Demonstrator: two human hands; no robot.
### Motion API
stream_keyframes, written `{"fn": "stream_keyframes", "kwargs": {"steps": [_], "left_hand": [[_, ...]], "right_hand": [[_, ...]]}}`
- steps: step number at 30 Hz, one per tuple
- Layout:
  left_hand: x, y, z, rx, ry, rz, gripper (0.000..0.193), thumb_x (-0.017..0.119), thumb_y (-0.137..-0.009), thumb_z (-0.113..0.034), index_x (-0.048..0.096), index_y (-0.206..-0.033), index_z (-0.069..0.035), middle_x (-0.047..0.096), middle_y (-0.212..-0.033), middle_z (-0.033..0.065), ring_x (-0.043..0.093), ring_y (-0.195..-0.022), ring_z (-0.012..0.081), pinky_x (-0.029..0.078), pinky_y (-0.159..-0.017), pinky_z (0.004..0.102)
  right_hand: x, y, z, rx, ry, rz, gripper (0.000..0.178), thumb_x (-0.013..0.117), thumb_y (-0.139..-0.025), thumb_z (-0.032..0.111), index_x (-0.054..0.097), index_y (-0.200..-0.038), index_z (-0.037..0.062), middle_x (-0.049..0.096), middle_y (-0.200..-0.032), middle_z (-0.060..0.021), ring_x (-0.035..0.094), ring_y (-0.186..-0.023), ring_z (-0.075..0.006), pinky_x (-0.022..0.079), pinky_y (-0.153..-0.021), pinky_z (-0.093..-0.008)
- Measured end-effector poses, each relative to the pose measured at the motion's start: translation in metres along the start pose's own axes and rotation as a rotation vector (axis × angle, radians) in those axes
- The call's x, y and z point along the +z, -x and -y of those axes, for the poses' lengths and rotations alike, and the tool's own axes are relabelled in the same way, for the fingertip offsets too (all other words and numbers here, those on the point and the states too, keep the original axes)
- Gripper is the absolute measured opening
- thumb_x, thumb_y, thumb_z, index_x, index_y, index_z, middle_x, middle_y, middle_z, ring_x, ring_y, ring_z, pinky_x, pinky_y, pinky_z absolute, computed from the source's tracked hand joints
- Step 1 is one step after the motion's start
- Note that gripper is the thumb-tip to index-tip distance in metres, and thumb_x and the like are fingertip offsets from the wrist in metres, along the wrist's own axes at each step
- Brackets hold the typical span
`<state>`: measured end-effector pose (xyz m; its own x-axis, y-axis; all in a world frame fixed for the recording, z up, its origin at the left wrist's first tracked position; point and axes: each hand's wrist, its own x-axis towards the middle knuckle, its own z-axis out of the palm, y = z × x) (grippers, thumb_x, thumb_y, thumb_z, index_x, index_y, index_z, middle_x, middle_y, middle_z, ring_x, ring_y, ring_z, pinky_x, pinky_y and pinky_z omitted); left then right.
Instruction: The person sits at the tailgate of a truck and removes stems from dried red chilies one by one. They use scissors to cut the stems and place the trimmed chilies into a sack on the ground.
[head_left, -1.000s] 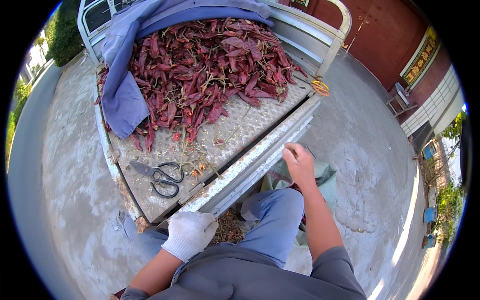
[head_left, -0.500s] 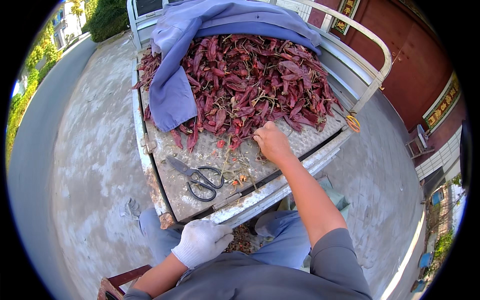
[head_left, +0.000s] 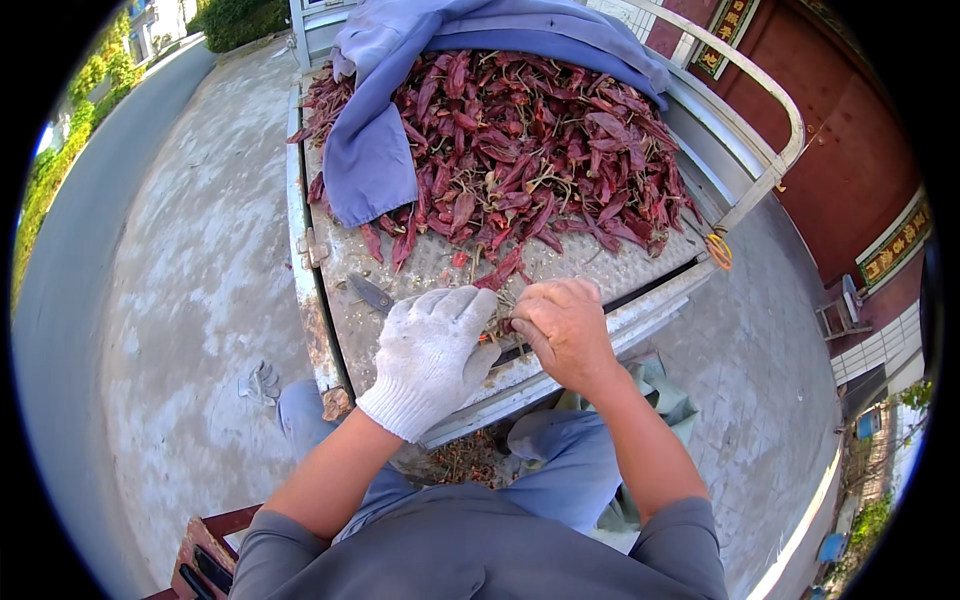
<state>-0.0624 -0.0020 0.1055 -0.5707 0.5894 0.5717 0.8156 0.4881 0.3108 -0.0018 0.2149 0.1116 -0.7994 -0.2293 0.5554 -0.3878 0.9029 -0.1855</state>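
Observation:
My left hand, in a white knit glove, is over the truck bed's near edge. Its thumb stands apart from the bent fingers, and I see nothing held in it. Close beside it, my bare right hand is closed with thumb against fingers on a dark red dried chili pepper, mostly hidden by the fingers. The black scissors are largely covered by my left hand; only the blades show. Just beyond the fingertips another dried chili lies on the metal bed.
A large heap of dried red chilies fills the far bed, partly under a blue-purple cloth. White rails flank the right side. A glove lies on the concrete at left. Stems and scraps litter the ground below the bed.
My left hand has risen from below the bed edge to beside my right hand, covering the scissors' handles. My right hand has drawn back from the heap toward me. The view has shifted slightly.

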Motion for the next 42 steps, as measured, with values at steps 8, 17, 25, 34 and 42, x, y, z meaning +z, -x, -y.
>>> {"fn": "stream_keyframes", "kwargs": {"steps": [8, 17, 25, 34, 42], "left_hand": [[-0.009, 0.018, -0.004, 0.217, -0.065, 0.616, 0.020, 0.072, -0.086, -0.034, 0.072, -0.089, -0.014, 0.073, -0.083, 0.0077, 0.073, -0.080, 0.0305, 0.053, -0.077, 0.0458], [-0.012, 0.038, -0.005, 0.214, -0.060, 0.435, 0.025, 0.073, -0.088, -0.038, 0.072, -0.083, -0.013, 0.073, -0.076, 0.0091, 0.073, -0.078, 0.0309, 0.052, -0.073, 0.0462], [0.002, 0.064, -0.012, 0.023, -0.038, 0.229, 0.016, 0.074, -0.083, -0.029, 0.072, -0.081, -0.013, 0.067, -0.071, 0.0102, 0.066, -0.072, 0.0333, 0.048, -0.071, 0.0476], [-0.018, 0.073, -0.014, -0.092, 0.182, 0.355, 0.033, 0.079, -0.087, -0.042, 0.077, -0.100, -0.012, 0.075, -0.084, 0.0135, 0.074, -0.082, 0.0358, 0.056, -0.072, 0.0491], [-0.017, 0.064, -0.008, -0.241, 0.397, 0.345, 0.028, 0.080, -0.087, -0.032, 0.080, -0.105, -0.010, 0.075, -0.092, 0.0152, 0.072, -0.089, 0.0370, 0.056, -0.076, 0.0455]], "right_hand": [[-0.027, 0.018, 0.038, 0.101, -0.259, 0.596, 0.030, 0.067, -0.101, 0.032, 0.065, -0.102, 0.0027, 0.072, -0.097, -0.0187, 0.068, -0.094, -0.0437, 0.049, -0.087, -0.0527], [0.020, 0.061, 0.044, 0.284, -0.698, 0.389, 0.036, 0.061, -0.109, 0.035, 0.057, -0.096, 0.0012, 0.063, -0.076, -0.0141, 0.063, -0.068, -0.0332, 0.049, -0.063, -0.0440], [0.071, 0.083, 0.093, 0.972, -1.777, -0.151, 0.043, 0.060, -0.110, 0.047, 0.057, -0.093, 0.0077, 0.046, -0.069, 0.0005, 0.044, -0.061, -0.0130, 0.042, -0.063, -0.0280], [0.026, 0.075, 0.048, 0.545, -1.130, 0.190, 0.020, 0.065, -0.107, 0.021, 0.066, -0.108, 0.0011, 0.067, -0.093, -0.0062, 0.065, -0.083, -0.0149, 0.053, -0.075, -0.0298], [0.019, 0.058, 0.062, 0.034, -0.301, 0.198, 0.032, 0.081, -0.077, 0.004, 0.067, -0.105, 0.0045, 0.069, -0.095, -0.0117, 0.069, -0.087, -0.0334, 0.053, -0.081, -0.0418]]}}
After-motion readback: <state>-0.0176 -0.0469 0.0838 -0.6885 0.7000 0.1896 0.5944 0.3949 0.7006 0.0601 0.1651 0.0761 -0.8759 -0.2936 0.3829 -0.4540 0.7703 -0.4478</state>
